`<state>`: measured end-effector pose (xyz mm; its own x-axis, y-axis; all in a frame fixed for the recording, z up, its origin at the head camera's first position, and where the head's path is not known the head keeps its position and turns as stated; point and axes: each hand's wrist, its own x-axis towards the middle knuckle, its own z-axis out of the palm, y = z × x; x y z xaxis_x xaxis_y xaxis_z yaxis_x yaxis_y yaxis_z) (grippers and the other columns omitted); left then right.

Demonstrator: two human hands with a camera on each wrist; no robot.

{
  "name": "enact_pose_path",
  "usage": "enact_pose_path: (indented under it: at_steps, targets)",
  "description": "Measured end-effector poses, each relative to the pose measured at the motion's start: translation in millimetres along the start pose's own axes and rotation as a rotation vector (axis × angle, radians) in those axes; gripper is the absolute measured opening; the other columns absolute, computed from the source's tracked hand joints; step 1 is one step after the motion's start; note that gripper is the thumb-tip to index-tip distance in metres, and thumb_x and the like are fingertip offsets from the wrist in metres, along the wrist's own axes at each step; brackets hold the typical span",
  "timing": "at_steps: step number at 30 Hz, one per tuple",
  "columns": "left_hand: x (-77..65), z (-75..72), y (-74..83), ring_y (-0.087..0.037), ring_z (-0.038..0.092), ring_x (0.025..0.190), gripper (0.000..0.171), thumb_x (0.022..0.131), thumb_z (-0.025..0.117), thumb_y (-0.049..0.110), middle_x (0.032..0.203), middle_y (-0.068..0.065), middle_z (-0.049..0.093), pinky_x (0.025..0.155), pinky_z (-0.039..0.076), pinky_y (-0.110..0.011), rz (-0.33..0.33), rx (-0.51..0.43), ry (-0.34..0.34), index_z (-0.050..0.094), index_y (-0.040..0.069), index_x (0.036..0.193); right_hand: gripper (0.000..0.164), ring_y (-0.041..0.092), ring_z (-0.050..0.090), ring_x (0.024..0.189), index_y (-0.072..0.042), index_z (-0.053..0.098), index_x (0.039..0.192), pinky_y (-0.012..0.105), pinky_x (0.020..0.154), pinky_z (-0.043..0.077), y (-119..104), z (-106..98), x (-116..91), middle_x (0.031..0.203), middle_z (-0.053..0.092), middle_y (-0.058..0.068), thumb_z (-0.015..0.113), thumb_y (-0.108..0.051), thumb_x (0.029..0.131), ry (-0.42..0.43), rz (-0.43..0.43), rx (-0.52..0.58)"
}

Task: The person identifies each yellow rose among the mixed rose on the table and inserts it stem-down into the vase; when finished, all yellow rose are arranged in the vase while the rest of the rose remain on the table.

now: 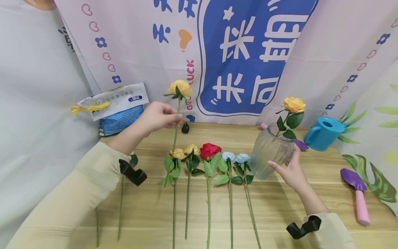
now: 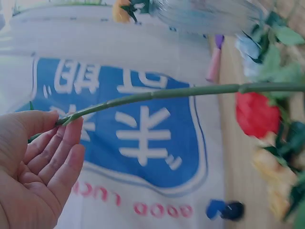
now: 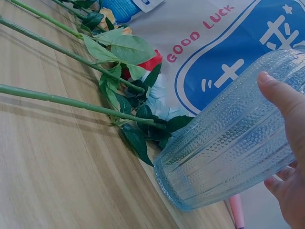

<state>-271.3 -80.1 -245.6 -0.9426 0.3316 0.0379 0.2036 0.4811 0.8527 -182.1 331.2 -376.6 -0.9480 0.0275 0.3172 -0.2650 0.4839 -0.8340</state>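
My left hand [image 1: 160, 117] pinches the green stem of a yellow artificial rose [image 1: 179, 88] between thumb and fingers. The bloom is uppermost, and the stem [image 2: 195, 91] hangs above the table. On the right, a clear ribbed glass vase [image 1: 268, 152] stands with one orange-yellow rose [image 1: 293, 104] in its mouth. My right hand [image 1: 290, 169] holds the vase from its right side, thumb on the near face; some fingers are hidden behind the glass. Between the hands lie a red rose [image 1: 210, 151], two yellow-orange roses [image 1: 178, 154] and two pale blue roses [image 1: 242, 158], stems toward me.
Under my left forearm lie more stems [image 1: 120, 207]. A blue and white packet [image 1: 121, 119] leans at back left near a small black object [image 1: 185, 128]. A blue watering can [image 1: 325, 133] and a purple trowel with pink handle [image 1: 362, 207] are at right. A printed cloth [image 1: 140, 52] hangs behind.
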Motion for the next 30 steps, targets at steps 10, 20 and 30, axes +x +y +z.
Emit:
enact_pose_path:
  at_steps: [10,20,30]
  targets:
    - [45.4,29.6,84.9,-0.022,0.062,0.078,0.016,0.085,0.063,0.021,0.081,-0.007,0.066,0.067,0.051,-0.025,0.208,-0.052,-0.053,0.067,0.006,0.088,0.091,0.045,0.023,0.124,-0.02,-0.003,0.139,0.059,0.097,0.022,-0.1,-2.2,-0.9,0.137,0.014,0.022,0.067,-0.009,0.081,0.008,0.006,-0.011]
    - [70.1,60.7,159.9,-0.014,0.061,0.074,0.015,0.085,0.063,0.021,0.08,-0.003,0.066,0.066,0.048,-0.02,0.361,-0.154,0.05,0.066,0.006,0.088,0.092,0.042,0.027,0.122,-0.014,-0.001,0.139,0.059,0.096,0.023,0.0,-0.4,-0.3,0.134,0.022,0.025,0.067,0.0,0.078,0.011,-0.03,0.003]
    - [80.9,88.5,203.6,-0.008,0.06,0.076,0.018,0.086,0.06,0.018,0.085,-0.003,0.065,0.071,0.044,-0.01,0.521,-0.244,0.109,0.066,0.003,0.095,0.093,0.04,0.028,0.122,-0.012,-0.002,0.139,0.058,0.095,0.025,-1.0,0.4,0.7,0.135,0.022,0.023,0.067,0.0,0.079,0.003,-0.036,0.012]
